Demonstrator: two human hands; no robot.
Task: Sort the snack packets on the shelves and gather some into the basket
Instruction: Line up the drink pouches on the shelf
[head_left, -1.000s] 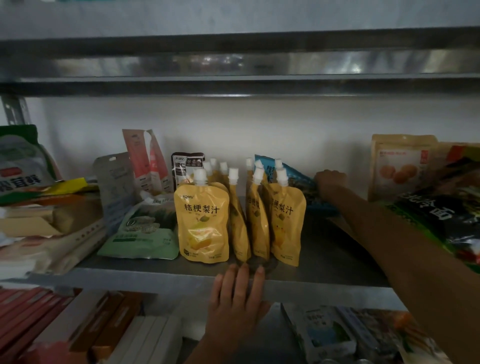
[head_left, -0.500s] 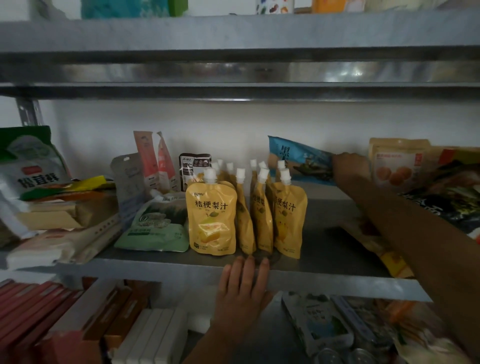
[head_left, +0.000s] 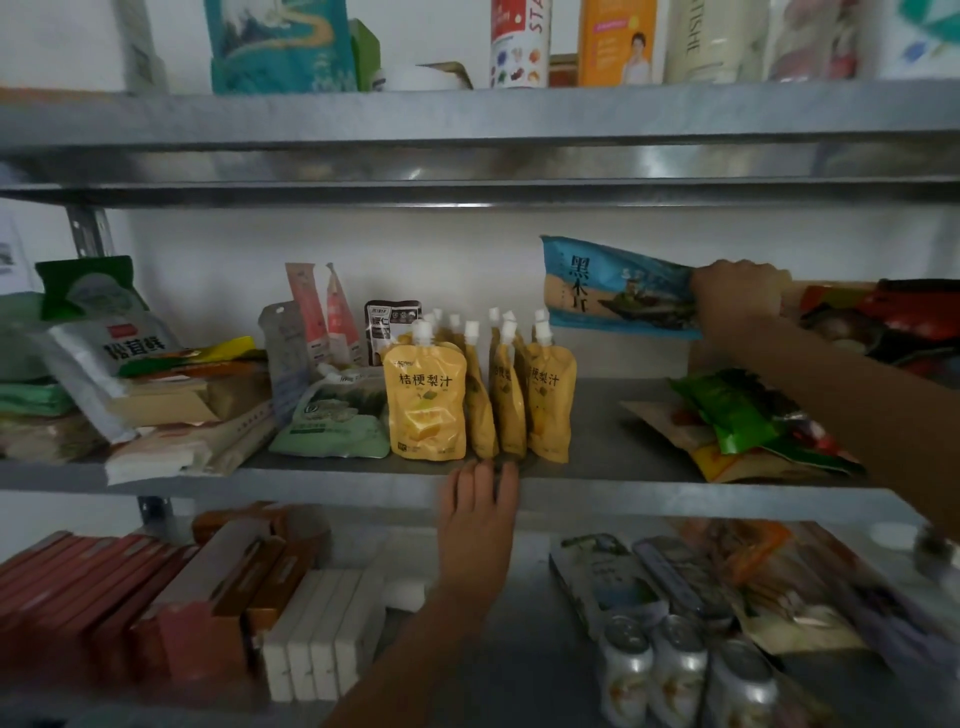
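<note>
Reference: I take the row of yellow spout pouches (head_left: 426, 400), standing upright on the middle shelf (head_left: 623, 496), as my landmark.

Right hand (head_left: 737, 293): it is above and to the right of the pouches, raised off the shelf surface. Its grip is clenched round the right end of a blue snack packet (head_left: 613, 291). The packet hangs in the air and extends leftward from the hand with its printed face toward me. Its left end is above and just right of the pouch caps.

Left hand (head_left: 480, 512): it is directly below the pouches. The fingers are straight and close together, with the fingertips laid on the shelf's front edge just in front of the pouch bases. The grip is released and holds nothing.

Left of the pouches: a pale green packet (head_left: 332, 421) lies flat, touching the front pouch. Grey and pink packets stand behind it.

Right of the pouches: a heap of green and yellow packets (head_left: 727, 415) lies well apart, partly under the right forearm.

Below the pouches: white boxes (head_left: 322, 623) sit to the left and silver cans (head_left: 675, 670) to the right.
</note>
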